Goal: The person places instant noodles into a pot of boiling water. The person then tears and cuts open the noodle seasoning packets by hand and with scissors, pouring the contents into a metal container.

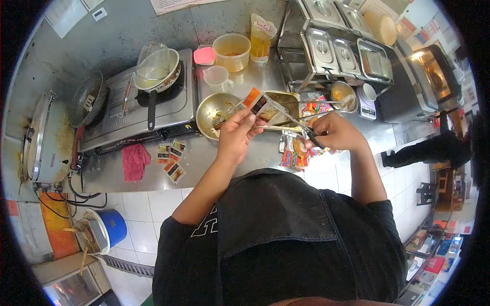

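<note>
My left hand (236,133) pinches a small orange and black sachet (256,102) above the counter. My right hand (338,133) is closed around the black handles of a pair of scissors (295,121), whose blades point left toward the sachet. Whether the blades touch it I cannot tell. Beneath the sachet stand a round metal bowl (206,113) with food residue and a rectangular metal tray (290,98). Several colourful food packets (295,153) lie under and near my right hand. More small sachets (173,171) are spread on the counter to the left.
A frying pan (152,104) holding a strainer sits on the gas stove (122,121). A pink cloth (136,162) lies by the front edge. Behind are a measuring jug (217,79), a plastic tub (232,53) and an oil pouch (261,41). A kitchen scale (367,109) stands right.
</note>
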The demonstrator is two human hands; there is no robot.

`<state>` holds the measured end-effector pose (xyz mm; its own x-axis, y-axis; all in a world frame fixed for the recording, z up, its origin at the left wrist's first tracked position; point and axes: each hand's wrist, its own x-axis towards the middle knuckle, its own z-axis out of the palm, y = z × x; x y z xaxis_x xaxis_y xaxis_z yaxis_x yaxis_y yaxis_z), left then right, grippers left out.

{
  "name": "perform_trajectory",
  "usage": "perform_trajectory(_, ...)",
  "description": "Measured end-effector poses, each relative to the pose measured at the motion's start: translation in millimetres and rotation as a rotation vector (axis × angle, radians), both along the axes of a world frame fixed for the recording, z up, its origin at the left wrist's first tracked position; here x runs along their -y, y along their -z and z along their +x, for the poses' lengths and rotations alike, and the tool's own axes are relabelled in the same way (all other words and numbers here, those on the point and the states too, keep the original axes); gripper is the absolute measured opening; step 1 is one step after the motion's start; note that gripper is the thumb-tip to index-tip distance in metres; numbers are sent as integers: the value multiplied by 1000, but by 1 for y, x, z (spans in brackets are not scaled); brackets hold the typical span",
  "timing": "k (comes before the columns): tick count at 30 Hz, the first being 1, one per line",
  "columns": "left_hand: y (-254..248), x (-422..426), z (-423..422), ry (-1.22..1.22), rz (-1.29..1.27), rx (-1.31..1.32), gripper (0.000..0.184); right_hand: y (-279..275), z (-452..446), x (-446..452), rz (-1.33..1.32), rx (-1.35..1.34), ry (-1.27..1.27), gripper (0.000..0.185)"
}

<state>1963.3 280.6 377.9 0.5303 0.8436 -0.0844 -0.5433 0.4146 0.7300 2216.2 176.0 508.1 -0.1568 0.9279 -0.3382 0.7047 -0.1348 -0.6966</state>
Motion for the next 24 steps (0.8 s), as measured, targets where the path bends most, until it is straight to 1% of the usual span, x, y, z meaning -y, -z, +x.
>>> perform_trajectory(1, 1, 1, 0, 7, 14, -25, 16, -1, 0, 0, -29, 28, 15, 63)
perform_trajectory(4, 2, 3, 0, 27, 67, -61, 12, 18, 4, -2, 143, 58, -91, 58)
perform_trajectory(7, 1, 4, 1, 23, 84, -73, 11, 23, 2, -2, 157, 28, -116, 58)
perform_trajectory(14, -1, 6, -1, 19, 106, -90, 8, 26, 0, 4, 122, -13, -44, 57)
perform_trajectory(20, 4, 3, -1, 105, 170, -121, 8, 26, -5, 5, 106, 4, -29, 57)
perform_trajectory(22, 3, 4, -2, 101, 136, -152, 9, 24, -8, 5, 58, 42, -6, 56)
perform_trajectory(24, 4, 4, -2, 109, 128, -162, 9, 29, -8, 5, 98, 38, -31, 56)
